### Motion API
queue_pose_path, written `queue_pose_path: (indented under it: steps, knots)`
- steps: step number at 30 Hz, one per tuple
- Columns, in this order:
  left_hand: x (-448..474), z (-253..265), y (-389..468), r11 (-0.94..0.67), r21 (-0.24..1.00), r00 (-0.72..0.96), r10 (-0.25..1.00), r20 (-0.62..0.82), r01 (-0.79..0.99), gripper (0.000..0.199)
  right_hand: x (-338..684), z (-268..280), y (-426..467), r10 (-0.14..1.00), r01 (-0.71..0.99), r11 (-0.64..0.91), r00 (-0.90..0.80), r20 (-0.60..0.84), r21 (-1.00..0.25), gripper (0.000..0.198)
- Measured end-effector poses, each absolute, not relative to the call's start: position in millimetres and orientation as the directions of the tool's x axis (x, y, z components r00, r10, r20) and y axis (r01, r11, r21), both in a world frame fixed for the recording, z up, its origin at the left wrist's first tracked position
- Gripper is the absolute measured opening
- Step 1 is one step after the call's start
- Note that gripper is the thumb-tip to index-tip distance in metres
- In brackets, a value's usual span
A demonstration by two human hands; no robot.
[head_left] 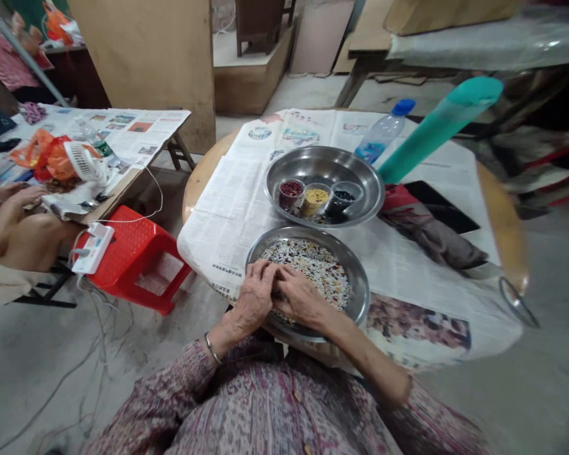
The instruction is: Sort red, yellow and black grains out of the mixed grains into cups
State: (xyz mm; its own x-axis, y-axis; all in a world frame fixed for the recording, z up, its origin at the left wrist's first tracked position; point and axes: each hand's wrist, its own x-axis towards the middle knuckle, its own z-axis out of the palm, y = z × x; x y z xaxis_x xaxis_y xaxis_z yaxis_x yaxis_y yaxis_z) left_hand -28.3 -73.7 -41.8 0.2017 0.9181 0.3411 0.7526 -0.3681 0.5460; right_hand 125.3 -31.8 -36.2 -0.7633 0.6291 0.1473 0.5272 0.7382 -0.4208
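A steel basin (363, 297) in front of me holds mixed grains and beans (320, 268), white with dark red, yellow and black ones among them. My left hand (253, 294) is over its left rim, fingers curled inward. Against it, my right hand (301, 297) is closed too, low over the grains. Whatever sits between the fingertips is hidden. Just behind stands a larger steel basin (374, 183) with three clear cups: a cup of red beans (291, 189), a cup of yellow grains (315, 199) and a cup of black beans (344, 196).
Newspaper (227, 215) covers the round table. Behind the basins are a plastic bottle (382, 133) and a rolled green sheet (446, 126); a dark cloth bundle (431, 234) lies right. Leftward are a red stool (133, 259), a power strip (93, 248) and another person's hands (26, 196).
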Motion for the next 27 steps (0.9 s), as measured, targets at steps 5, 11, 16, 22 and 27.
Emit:
queue_pose_path:
  steps: [5, 11, 16, 22, 27]
  knots:
    - [-29, -39, -74, -0.375, 0.496, 0.250, 0.920, 0.301, 0.783, 0.049, 155, -35, -32, 0.631, 0.528, 0.740, -0.759, 0.160, -0.417, 0.019]
    - [-30, -18, -70, -0.382, 0.451, 0.333, 0.924, 0.188, 0.807, 0.037, 191, -36, -34, 0.821, 0.691, 0.567, -0.431, 0.375, -0.448, 0.031]
    - [-28, 5, -69, -0.448, 0.319, 0.488, 0.871, -0.053, 0.835, 0.057, 200, -38, -60, 0.857, 0.820, 0.468, -0.329, 0.397, -0.330, 0.027]
    - [-4, 4, -66, -0.600, 0.370, 0.679, 0.723, -0.130, 0.709, 0.048, 200, -58, -70, 0.856, 0.754, 0.436, -0.180, 0.484, -0.492, 0.029]
    - [18, -11, -44, -0.775, 0.256, 0.802, 0.597, -0.002, 0.577, 0.020, 193, -65, -70, 0.859, 0.762, 0.371, -0.066, 0.508, -0.530, 0.035]
